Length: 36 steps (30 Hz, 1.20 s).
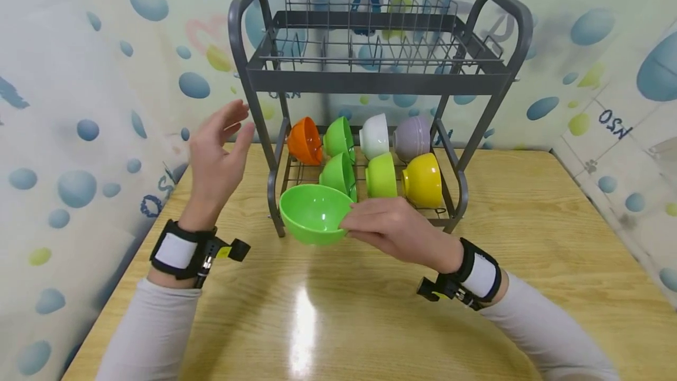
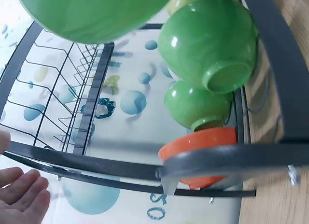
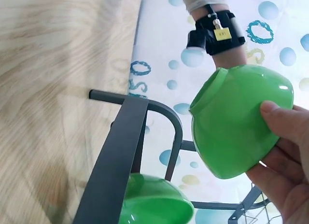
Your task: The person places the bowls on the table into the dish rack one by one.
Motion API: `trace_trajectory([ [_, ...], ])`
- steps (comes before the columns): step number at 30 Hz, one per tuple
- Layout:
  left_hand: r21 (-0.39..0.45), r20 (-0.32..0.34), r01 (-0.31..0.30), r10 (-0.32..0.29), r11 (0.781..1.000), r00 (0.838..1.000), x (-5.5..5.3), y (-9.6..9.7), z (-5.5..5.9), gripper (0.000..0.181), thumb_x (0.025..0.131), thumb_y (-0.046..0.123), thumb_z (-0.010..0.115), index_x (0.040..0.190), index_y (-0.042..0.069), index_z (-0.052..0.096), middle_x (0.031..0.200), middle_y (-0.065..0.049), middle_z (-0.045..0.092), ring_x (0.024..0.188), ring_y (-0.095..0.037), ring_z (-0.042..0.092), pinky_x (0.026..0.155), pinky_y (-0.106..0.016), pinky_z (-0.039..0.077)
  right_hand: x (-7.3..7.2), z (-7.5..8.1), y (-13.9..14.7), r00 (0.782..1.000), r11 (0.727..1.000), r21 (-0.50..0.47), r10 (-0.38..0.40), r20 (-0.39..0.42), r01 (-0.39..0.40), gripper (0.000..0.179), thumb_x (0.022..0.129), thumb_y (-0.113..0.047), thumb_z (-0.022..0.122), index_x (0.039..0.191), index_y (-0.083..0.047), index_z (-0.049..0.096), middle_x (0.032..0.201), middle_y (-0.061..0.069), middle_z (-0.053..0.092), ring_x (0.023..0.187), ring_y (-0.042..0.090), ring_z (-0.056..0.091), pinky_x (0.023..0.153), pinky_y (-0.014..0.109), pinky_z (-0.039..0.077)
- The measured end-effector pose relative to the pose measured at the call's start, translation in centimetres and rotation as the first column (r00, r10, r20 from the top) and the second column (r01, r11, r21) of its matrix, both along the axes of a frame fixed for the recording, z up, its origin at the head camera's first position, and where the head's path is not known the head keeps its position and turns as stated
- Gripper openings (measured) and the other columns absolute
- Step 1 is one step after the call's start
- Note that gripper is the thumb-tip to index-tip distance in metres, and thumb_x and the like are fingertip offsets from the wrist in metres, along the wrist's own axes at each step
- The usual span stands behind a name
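Note:
My right hand [image 1: 394, 228] pinches the rim of a green bowl [image 1: 309, 210], held in the air in front of the rack's lower shelf. The right wrist view shows the thumb on one face of this bowl [image 3: 241, 122] and the fingers behind it. To the left of the rack, my left hand [image 1: 219, 157] is raised with nothing in it, its fingers loosely bent and the thumb apart. Behind the held bowl stands the dark grey two-tier dish rack [image 1: 378, 82]. On its lower shelf, several bowls lean on their sides, among them an orange bowl [image 1: 305, 141] and a yellow bowl [image 1: 423, 181].
Also on the lower shelf are a white bowl [image 1: 374, 136], a purple bowl [image 1: 412, 137] and several green ones. The upper tier is a wire basket [image 1: 370, 57]. Beneath everything lies a wooden table [image 1: 370, 322], with a patterned backdrop [image 1: 106, 104] around it.

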<state>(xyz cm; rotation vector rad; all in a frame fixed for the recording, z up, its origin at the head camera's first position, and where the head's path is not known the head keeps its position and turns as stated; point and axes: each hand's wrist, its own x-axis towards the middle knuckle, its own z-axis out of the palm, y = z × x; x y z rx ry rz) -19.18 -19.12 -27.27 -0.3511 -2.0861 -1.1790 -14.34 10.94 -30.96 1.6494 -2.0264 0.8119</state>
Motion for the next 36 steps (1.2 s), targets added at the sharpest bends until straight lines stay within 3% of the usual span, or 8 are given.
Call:
trace_trajectory([
  [5, 0.133, 0.168, 0.131, -0.153, 0.982, 0.974, -1.2, 0.5, 0.6, 0.044, 0.097, 0.028, 0.054, 0.137, 0.011, 0.053, 0.131, -0.011, 0.061, 0.118, -0.018, 0.058, 0.104, -0.031, 0.046, -0.6, -0.3, -0.8, 0.988, 0.993, -0.116, -0.012, 0.155, 0.030, 0.024, 0.081, -0.005, 0.072, 0.105, -0.003, 0.073, 0.100, 0.008, 0.075, 0.092, 0.014, 0.070, 0.084, 0.023, 0.055],
  [8, 0.153, 0.191, 0.157, -0.185, 0.976, 0.964, -1.5, 0.5, 0.7, 0.039, 0.098, 0.029, 0.052, 0.132, 0.010, 0.057, 0.124, -0.012, 0.064, 0.113, -0.015, 0.061, 0.103, -0.029, 0.046, -1.0, -0.4, -1.3, 0.949, 0.981, -0.176, -0.026, 0.313, 0.085, 0.026, 0.082, -0.007, 0.072, 0.107, 0.000, 0.072, 0.100, 0.011, 0.074, 0.087, 0.013, 0.070, 0.075, 0.022, 0.057],
  [13, 0.110, 0.182, 0.156, -0.174, 0.982, 0.968, -1.9, 0.4, 0.5, 0.036, 0.099, 0.029, 0.050, 0.122, 0.006, 0.063, 0.110, -0.013, 0.070, 0.099, -0.011, 0.065, 0.096, -0.025, 0.050, -1.6, -0.2, -2.2, 0.814, 0.961, -0.214, -0.020, 0.580, 0.176, 0.031, 0.087, -0.012, 0.068, 0.116, 0.000, 0.068, 0.105, 0.012, 0.073, 0.072, 0.010, 0.065, 0.061, 0.023, 0.055],
  [18, 0.093, 0.161, 0.160, -0.173, 0.983, 0.972, -2.1, 0.3, 0.4, 0.034, 0.098, 0.028, 0.051, 0.116, 0.003, 0.067, 0.104, -0.013, 0.071, 0.096, -0.009, 0.066, 0.094, -0.024, 0.052, -2.2, -0.2, -3.0, 0.677, 0.945, -0.205, -0.024, 0.736, 0.256, 0.035, 0.091, -0.018, 0.064, 0.124, -0.007, 0.065, 0.113, 0.008, 0.071, 0.069, 0.020, 0.060, 0.054, 0.025, 0.048],
  [23, 0.062, 0.154, 0.147, -0.155, 0.987, 0.976, -2.2, 0.3, 0.4, 0.033, 0.098, 0.027, 0.052, 0.114, 0.003, 0.068, 0.101, -0.014, 0.072, 0.095, -0.006, 0.066, 0.093, -0.023, 0.052, -2.8, -0.6, -3.6, 0.528, 0.928, -0.214, 0.023, 0.849, 0.304, 0.040, 0.093, -0.021, 0.061, 0.132, -0.011, 0.059, 0.120, 0.008, 0.068, 0.098, 0.020, 0.067, 0.084, 0.039, 0.057],
  [28, 0.045, 0.165, 0.132, -0.138, 0.990, 0.977, -2.3, 0.3, 0.5, 0.034, 0.098, 0.027, 0.051, 0.115, 0.003, 0.068, 0.102, -0.015, 0.072, 0.095, -0.005, 0.067, 0.091, -0.023, 0.053, -3.0, -0.6, -4.4, 0.362, 0.889, -0.295, 0.162, 0.918, 0.350, 0.042, 0.094, -0.014, 0.059, 0.135, -0.005, 0.054, 0.127, 0.015, 0.063, 0.106, 0.020, 0.066, 0.091, 0.042, 0.053],
  [32, 0.044, 0.175, 0.130, -0.135, 0.991, 0.975, -2.3, 0.2, 0.7, 0.035, 0.098, 0.027, 0.051, 0.116, 0.002, 0.067, 0.103, -0.015, 0.072, 0.094, -0.005, 0.067, 0.090, -0.024, 0.053, -3.2, -0.4, -5.4, 0.278, 0.852, -0.335, 0.236, 0.931, 0.402, 0.041, 0.094, -0.010, 0.058, 0.134, -0.002, 0.054, 0.128, 0.017, 0.062, 0.106, 0.020, 0.066, 0.088, 0.032, 0.055],
  [36, 0.032, 0.170, 0.131, -0.135, 0.991, 0.976, -2.4, 0.2, 0.6, 0.036, 0.098, 0.029, 0.051, 0.115, 0.002, 0.067, 0.103, -0.016, 0.072, 0.095, -0.006, 0.067, 0.091, -0.023, 0.053, -3.4, -0.4, -6.2, 0.241, 0.822, -0.360, 0.278, 0.930, 0.441, 0.040, 0.094, -0.007, 0.056, 0.133, 0.000, 0.054, 0.129, 0.018, 0.061, 0.109, 0.021, 0.065, 0.086, 0.030, 0.055],
])
